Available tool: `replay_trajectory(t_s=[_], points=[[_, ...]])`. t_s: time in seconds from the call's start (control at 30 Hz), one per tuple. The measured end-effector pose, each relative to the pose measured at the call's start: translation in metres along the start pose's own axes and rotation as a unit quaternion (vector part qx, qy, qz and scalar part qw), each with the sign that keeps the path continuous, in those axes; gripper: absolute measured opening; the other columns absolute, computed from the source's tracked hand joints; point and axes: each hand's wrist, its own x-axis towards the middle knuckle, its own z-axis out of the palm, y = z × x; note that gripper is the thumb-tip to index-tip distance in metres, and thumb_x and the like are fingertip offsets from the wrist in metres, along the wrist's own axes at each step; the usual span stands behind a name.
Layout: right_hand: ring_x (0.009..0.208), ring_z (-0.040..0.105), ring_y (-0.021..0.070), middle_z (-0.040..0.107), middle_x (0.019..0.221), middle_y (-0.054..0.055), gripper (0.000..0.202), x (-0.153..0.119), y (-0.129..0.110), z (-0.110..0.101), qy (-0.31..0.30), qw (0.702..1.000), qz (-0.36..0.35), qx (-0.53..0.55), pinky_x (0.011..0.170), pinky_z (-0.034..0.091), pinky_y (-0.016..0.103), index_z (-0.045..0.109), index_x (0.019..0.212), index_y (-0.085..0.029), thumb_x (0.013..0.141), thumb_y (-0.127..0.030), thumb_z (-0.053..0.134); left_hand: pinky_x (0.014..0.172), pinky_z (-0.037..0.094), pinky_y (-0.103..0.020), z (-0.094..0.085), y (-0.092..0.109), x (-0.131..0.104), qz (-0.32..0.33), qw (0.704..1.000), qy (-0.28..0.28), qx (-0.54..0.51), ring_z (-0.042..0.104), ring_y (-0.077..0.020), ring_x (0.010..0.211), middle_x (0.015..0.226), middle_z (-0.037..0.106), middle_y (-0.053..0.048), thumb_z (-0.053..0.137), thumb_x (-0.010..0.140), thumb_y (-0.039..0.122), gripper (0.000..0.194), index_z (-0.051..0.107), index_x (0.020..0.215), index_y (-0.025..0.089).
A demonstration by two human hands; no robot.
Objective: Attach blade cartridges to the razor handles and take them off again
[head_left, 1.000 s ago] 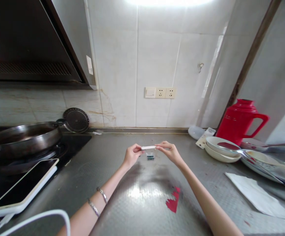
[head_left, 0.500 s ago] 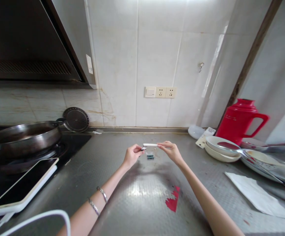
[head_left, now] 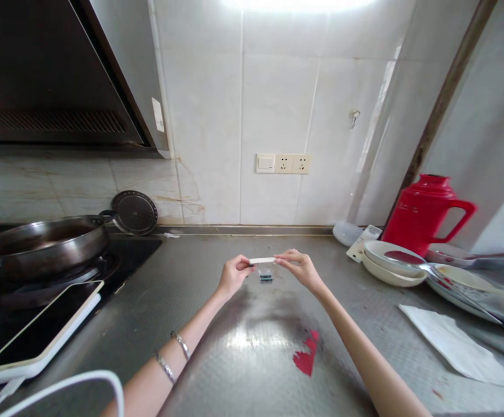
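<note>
1. Your left hand (head_left: pixel 233 275): its fingertips cover the left end of the white bar (head_left: pixel 262 260), and the inside of that pinch is concealed.
2. Your right hand (head_left: pixel 299 269): its fingers conceal the bar's other end.
3. Small dark pieces (head_left: pixel 266 278) below the bar: too small for you to identify.
4. Your left forearm (head_left: pixel 195 341) and right forearm (head_left: pixel 356 341): cut off by the bottom edge, as is the white cable (head_left: pixel 73 379).
5. Pan (head_left: pixel 61 246): cut off at left; contents indistinct.
6. Range hood (head_left: pixel 39 63): cut off at top and left.
7. Red thermos (head_left: pixel 420 214): base hidden from you behind the bowls (head_left: pixel 393 277); marking unreadable.
8. Label (head_left: pixel 158 114): print illegible.
</note>
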Motion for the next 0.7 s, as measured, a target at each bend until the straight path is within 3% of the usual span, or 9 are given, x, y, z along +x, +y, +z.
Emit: replay_trajectory(t_s=[0.13,0.7], points=[[0.078,0.059,0.0195,0.069,0.083,0.006,0.025,0.0009,0.0035,-0.0024,0.032,0.999,0.011,0.005,0.072,0.045,0.031,0.072,0.084,-0.023,0.075,-0.042,0.059,0.062,0.048,-0.024,-0.0001,0.0019,0.0002,-0.007,1.000,0.004,-0.008,0.065,-0.0173,0.071,0.075,0.070,-0.005,0.070,0.060,0.021,0.018,0.055,0.069,0.015],[0.075,0.060,0.0182,0.069,0.082,0.007,0.025,0.0001,0.0088,-0.0050,0.000,0.999,0.023,0.043,0.068,0.044,0.027,0.072,0.083,-0.020,0.073,-0.040,0.060,0.065,0.048,-0.026,0.0001,0.0052,0.0005,0.002,1.000,0.007,-0.005,0.065,-0.0188,0.073,0.076,0.070,-0.006,0.070,0.060,0.024,0.020,0.055,0.070,0.015]])
